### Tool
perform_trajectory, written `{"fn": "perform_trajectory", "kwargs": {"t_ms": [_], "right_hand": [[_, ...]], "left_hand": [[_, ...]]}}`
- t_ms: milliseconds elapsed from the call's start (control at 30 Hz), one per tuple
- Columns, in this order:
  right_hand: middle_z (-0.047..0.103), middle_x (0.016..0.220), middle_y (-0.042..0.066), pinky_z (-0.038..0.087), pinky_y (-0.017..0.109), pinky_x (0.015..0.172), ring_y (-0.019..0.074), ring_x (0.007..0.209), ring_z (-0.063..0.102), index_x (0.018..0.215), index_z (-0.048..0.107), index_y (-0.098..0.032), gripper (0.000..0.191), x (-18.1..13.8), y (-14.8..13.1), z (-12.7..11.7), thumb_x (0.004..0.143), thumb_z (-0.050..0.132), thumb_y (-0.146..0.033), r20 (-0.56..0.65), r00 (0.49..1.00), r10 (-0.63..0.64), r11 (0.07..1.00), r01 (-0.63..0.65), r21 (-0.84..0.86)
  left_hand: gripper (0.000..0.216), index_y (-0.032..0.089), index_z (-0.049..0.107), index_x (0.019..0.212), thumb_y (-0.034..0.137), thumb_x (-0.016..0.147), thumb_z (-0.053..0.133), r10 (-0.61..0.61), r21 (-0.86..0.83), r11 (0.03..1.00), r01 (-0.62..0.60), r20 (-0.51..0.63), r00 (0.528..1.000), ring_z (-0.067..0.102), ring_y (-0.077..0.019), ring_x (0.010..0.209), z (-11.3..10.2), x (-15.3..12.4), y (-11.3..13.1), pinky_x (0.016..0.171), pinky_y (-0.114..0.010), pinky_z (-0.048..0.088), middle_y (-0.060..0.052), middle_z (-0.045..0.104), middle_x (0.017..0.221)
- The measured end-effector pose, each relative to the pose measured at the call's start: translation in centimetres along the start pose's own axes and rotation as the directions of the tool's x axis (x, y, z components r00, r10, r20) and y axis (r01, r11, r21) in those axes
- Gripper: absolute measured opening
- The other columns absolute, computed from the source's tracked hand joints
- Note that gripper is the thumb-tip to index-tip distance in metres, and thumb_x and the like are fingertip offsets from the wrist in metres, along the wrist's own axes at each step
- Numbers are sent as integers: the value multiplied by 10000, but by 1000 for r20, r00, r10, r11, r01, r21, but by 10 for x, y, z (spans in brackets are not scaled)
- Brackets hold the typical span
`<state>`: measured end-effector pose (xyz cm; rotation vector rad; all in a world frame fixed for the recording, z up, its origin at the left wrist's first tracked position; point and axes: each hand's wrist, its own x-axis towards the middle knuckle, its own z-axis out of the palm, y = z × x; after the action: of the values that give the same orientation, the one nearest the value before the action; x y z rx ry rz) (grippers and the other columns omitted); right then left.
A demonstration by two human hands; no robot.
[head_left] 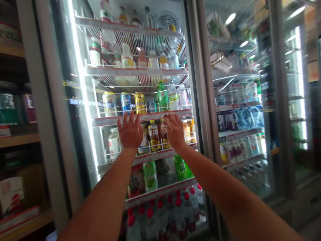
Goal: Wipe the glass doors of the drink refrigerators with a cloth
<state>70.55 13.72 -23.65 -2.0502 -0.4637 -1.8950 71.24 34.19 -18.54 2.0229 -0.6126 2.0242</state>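
Wooden shelves: at the far left we saw wooden shelves [18, 140] with dim packaged goods, too dark for us to count.
Fridge door: we faced the glass door [82, 110] of a lit drinks fridge, with a bright light strip down its left edge.
Cans: we counted three cans [125, 103] in a row on the wire shelf just above our hands: one pale, one blue, one gold.
Left hand: our left hand [129, 132] was raised flat toward the glass, fingers [131, 117] spread and pointing up, pinching nothing; we could not tell whether it touched the pane.
Bottles between hands: we counted two brown bottles [153, 135] with fruit labels showing in the gap between our two hands, behind the glass.
Right hand: our right hand [175, 130] was held flat at the same height, fingers close together and empty, just beside the left.
Red-capped bottles: many red-capped bottles [163, 217] crowded the bottom shelf, too many to count.
Second fridge: to the right stood a second fridge [238, 110] with rows of pale bottles.
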Motion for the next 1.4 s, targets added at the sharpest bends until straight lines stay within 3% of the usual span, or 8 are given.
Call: {"fn": "perform_trajectory", "kwargs": {"t_ms": [167,367,567,733,1000,1200,1300,1400], "right_hand": [[487,1522,-65,251,449,1249,189,1501,285,1411,548,-327,455,1,-14,6,1001,454,-157,199,892,-405,914,397,81],[440,1558,9,286,543,1217,264,1514,253,1493,458,-303,528,20,3,1,998,400,-127,28,999,-16,1000,16,-10],[490,1521,-58,239,455,1252,177,1499,293,1441,506,-344,473,2,6,-4,1011,443,-158,245,813,-528,848,521,98],[492,1520,-4,316,512,1208,248,1491,317,1458,501,-301,505,39,11,0,996,400,-123,-30,988,-148,989,148,-14],[474,1533,-43,236,468,1252,199,1510,264,1462,488,-334,474,1,-4,12,1012,441,-192,146,903,-403,915,402,41],[458,1540,26,279,573,1214,283,1510,259,1497,454,-306,528,35,8,11,1005,355,-141,-149,987,64,997,-57,52],[456,1545,4,254,536,1236,257,1520,237,1496,452,-315,502,11,2,11,1019,385,-174,-15,989,-146,989,147,34],[470,1536,-42,237,469,1253,198,1513,258,1472,473,-338,471,-4,-5,6,1025,422,-200,179,895,-408,912,405,55]], "left_hand": [[497,217,478,1470,291,983,407,21,24,1000,-20,-18,1000,219,-280,1521,1,-5,0,1255,-549,81,-69,377,1585],[523,239,463,1485,270,963,433,10,-6,1000,-11,-30,999,217,-272,1523,3,-8,0,1251,-559,85,-68,386,1578],[517,270,453,1489,277,973,418,7,23,1000,-6,-23,1000,220,-273,1522,3,-9,1,1241,-587,-1,-58,391,1576],[523,287,435,1496,274,974,407,-21,-5,1000,21,-7,1000,199,-264,1529,1,-9,2,1235,-595,-36,-53,378,1585],[511,268,458,1483,275,974,409,-17,-15,1000,17,-28,999,230,-276,1519,2,-9,3,1232,-601,-18,-64,396,1574],[519,263,463,1484,267,966,418,-34,-36,999,34,9,999,218,-278,1522,0,-9,3,1241,-582,-48,-59,379,1582],[529,263,451,1492,268,964,422,-41,-48,998,42,23,999,203,-277,1527,-1,-9,3,1244,-578,-58,-57,364,1590],[524,260,454,1490,270,968,415,-44,-49,998,45,24,999,194,-272,1530,-1,-9,4,1244,-578,-61,-55,360,1592]]}}
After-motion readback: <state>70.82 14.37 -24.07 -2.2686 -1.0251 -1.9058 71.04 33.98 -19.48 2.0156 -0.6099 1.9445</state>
